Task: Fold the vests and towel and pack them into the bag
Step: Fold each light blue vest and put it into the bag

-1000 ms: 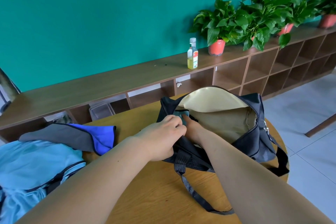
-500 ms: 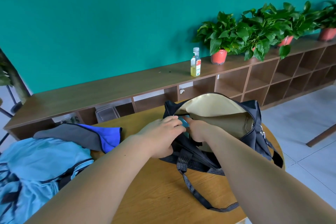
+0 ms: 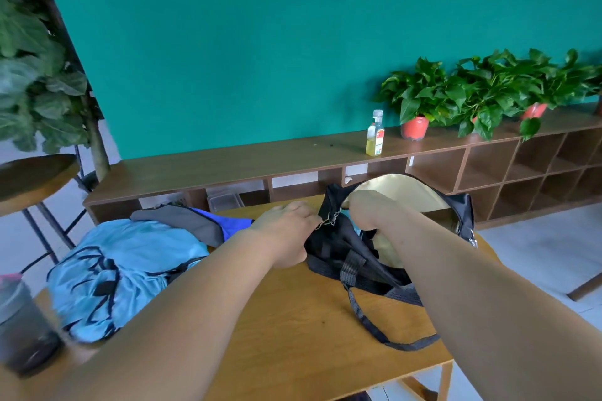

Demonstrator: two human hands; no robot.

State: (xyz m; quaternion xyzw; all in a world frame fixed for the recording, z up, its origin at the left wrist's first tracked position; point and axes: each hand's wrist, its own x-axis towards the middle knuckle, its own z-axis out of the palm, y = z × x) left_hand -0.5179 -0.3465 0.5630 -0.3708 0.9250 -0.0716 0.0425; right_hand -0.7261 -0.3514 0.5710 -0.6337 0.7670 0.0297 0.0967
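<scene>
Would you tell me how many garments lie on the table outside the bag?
2: a light blue vest at the table's left and a grey-and-blue vest just behind it. Others may be hidden beneath.

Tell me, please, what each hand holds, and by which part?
Left hand pinches the black bag at its rim by the zipper pull; right hand is inside it, hold hidden.

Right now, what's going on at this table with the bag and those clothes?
A person is packing the black bag on the wooden table. Their left hand grips the bag's open edge by the zipper, while the right hand reaches inside, fingers hidden, beside a bit of teal fabric. A light blue vest and a grey and blue vest lie on the table to the person's left, not yet packed.
</scene>
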